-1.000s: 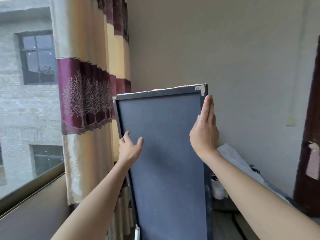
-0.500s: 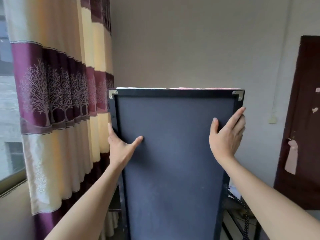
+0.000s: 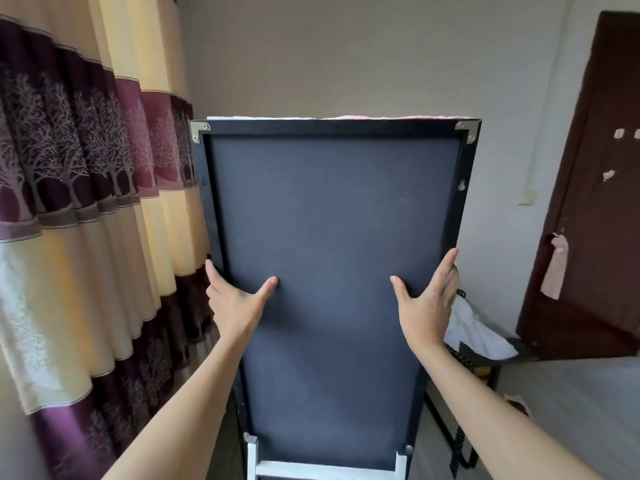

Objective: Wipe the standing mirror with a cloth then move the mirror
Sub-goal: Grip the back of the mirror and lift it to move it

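The left hand [image 3: 235, 299] grasps the left edge of the mirror [image 3: 329, 271]: its thumb lies flat on the dark backing while the fingers wrap round the frame out of sight. The right hand [image 3: 427, 306] mirrors it on the right edge, thumb spread on the backing, fingers reaching up along and round the frame. Both sit at about the same height, near the middle of the panel, which probably keeps the tall load balanced and stops it swinging.

The mirror is seen from behind, glass facing away, roughly upright and tilted a little. A strip of cloth [image 3: 381, 117], white and pink, shows along its top edge; draped there, it likely leaves both hands free for carrying. At the bottom a pale stand [image 3: 325, 469] shows.

The mirror is between the curtain [image 3: 86, 237] on the left and a dark door [image 3: 588, 202] on the right, with a wall [image 3: 346, 53] beyond. Whether it rests on the floor or is lifted cannot be told. I judge the moving step is in hand.
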A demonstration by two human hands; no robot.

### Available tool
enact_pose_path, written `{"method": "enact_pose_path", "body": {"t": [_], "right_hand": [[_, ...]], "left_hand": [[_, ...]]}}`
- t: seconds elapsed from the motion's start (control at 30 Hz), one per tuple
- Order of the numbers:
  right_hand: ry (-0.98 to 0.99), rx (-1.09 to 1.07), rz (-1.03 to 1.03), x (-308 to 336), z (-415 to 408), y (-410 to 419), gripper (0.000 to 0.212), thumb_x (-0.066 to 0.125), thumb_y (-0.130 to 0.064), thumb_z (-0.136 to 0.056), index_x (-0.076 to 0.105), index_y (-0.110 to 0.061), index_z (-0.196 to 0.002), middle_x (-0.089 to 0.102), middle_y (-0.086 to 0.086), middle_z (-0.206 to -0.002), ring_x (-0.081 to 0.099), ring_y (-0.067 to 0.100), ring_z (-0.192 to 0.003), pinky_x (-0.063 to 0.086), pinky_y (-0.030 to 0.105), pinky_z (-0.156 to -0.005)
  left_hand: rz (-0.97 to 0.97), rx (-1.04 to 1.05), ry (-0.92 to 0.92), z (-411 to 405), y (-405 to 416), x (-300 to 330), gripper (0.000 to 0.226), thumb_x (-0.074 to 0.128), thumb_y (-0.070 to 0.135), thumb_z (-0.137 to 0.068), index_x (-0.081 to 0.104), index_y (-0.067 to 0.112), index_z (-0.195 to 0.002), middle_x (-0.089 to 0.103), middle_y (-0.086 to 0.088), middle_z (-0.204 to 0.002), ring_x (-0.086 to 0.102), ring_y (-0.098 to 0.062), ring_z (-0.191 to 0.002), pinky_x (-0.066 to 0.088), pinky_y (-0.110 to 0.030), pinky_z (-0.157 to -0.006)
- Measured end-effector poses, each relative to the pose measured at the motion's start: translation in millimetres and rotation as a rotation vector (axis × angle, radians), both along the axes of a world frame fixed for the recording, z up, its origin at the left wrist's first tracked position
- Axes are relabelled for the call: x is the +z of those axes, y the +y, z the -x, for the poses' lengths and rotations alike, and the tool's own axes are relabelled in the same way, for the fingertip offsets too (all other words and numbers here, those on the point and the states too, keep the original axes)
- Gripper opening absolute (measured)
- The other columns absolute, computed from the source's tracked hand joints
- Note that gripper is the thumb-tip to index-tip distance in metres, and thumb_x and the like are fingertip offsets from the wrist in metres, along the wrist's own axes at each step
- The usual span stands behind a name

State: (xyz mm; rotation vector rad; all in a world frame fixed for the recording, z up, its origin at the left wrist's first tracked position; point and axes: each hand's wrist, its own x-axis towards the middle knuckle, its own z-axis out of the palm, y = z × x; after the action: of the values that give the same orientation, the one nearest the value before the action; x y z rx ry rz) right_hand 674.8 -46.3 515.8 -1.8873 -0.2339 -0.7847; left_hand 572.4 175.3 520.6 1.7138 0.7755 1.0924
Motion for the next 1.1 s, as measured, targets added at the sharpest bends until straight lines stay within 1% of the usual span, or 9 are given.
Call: {"method": "enact_pose_path", "body": {"t": [0.1,0.17,0.27,0.37,0.53,0.7,0.87,1.0,1.1], "right_hand": [[0.167,0.052,-0.093,-27.2,3.1,2.8,0.103,0.071,-0.026,-0.078,-0.005,-0.027,-0.148,0.026,0.018,-0.146,0.033,0.035,-0.131,0.035,0.046,-0.102],[0.287,0.067,-0.185,-33.8,0.6,6.3,0.105,0.075,-0.024,-0.075,-0.001,-0.026,-0.148,0.031,0.019,-0.140,0.038,0.035,-0.127,0.035,0.045,-0.103],[0.397,0.065,-0.205,-30.9,-12.9,5.3,0.087,0.079,-0.024,-0.070,0.023,-0.009,-0.136,0.037,0.018,-0.132,0.044,0.036,-0.120,0.040,0.045,-0.100],[0.450,0.054,-0.166,-24.7,-23.7,4.4,0.075,0.080,-0.022,-0.069,0.032,-0.003,-0.122,0.043,0.017,-0.126,0.047,0.035,-0.117,0.044,0.044,-0.093],[0.465,-0.010,-0.072,-18.8,-32.1,3.4,0.067,0.079,-0.027,-0.070,0.034,-0.001,-0.113,0.052,0.017,-0.118,0.054,0.035,-0.102,0.038,0.034,-0.070],[0.451,-0.006,-0.027,-16.3,-40.6,-0.6,0.065,0.078,-0.026,-0.072,0.036,0.002,-0.112,0.052,0.018,-0.117,0.053,0.036,-0.102,0.039,0.036,-0.071],[0.440,-0.023,-0.078,-15.2,-53.2,-19.3,0.062,0.079,-0.022,-0.070,0.038,0.004,-0.108,0.053,0.022,-0.112,0.053,0.037,-0.099,0.044,0.040,-0.079],[0.420,-0.089,-0.125,-6.7,-59.8,-49.6,0.059,0.079,-0.018,-0.071,0.038,0.003,-0.107,0.054,0.023,-0.114,0.053,0.037,-0.105,0.036,0.031,-0.073],[0.393,-0.130,-0.164,1.1,-64.8,-83.4,0.056,0.079,-0.017,-0.071,0.035,-0.003,-0.102,0.055,0.021,-0.114,0.053,0.035,-0.106,0.034,0.030,-0.073]], "left_hand": [[0.015,-0.029,0.031,-4.3,5.2,-12.2,0.119,0.083,0.038,-0.064,0.000,0.025,-0.148,0.029,-0.019,-0.142,0.031,-0.035,-0.130,0.028,-0.047,-0.105],[0.026,-0.045,0.029,-9.7,10.9,-17.2,0.119,0.084,0.038,-0.063,0.001,0.024,-0.148,0.028,-0.018,-0.143,0.029,-0.035,-0.131,0.028,-0.046,-0.105],[0.046,-0.064,0.027,-17.4,17.9,-17.8,0.119,0.085,0.036,-0.061,0.005,0.022,-0.147,0.026,-0.014,-0.145,0.024,-0.032,-0.134,0.028,-0.047,-0.105],[0.051,-0.052,0.044,-23.9,23.2,-13.6,0.115,0.086,0.033,-0.060,0.011,0.016,-0.146,0.025,-0.012,-0.146,0.023,-0.030,-0.134,0.029,-0.048,-0.103],[0.116,-0.063,0.095,-37.8,28.9,-8.0,0.117,0.088,0.036,-0.056,0.012,0.019,-0.143,0.028,-0.016,-0.143,0.026,-0.034,-0.132,0.029,-0.056,-0.102],[0.113,-0.078,0.098,-47.4,31.8,-4.3,0.117,0.090,0.033,-0.053,0.015,0.019,-0.141,0.032,-0.019,-0.140,0.029,-0.036,-0.130,0.032,-0.055,-0.099],[0.091,-0.139,0.078,-65.8,15.2,3.6,0.116,0.090,0.027,-0.055,0.016,0.013,-0.142,0.032,-0.022,-0.138,0.029,-0.038,-0.128,0.031,-0.050,-0.100],[0.051,-0.185,0.103,-94.5,-10.2,12.6,0.116,0.090,0.031,-0.053,0.017,0.012,-0.141,0.036,-0.022,-0.135,0.034,-0.039,-0.125,0.034,-0.051,-0.099],[0.044,-0.247,0.111,-117.6,-39.0,21.6,0.113,0.091,0.032,-0.051,0.020,0.013,-0.138,0.039,-0.021,-0.133,0.038,-0.040,-0.121,0.035,-0.051,-0.099]]}}
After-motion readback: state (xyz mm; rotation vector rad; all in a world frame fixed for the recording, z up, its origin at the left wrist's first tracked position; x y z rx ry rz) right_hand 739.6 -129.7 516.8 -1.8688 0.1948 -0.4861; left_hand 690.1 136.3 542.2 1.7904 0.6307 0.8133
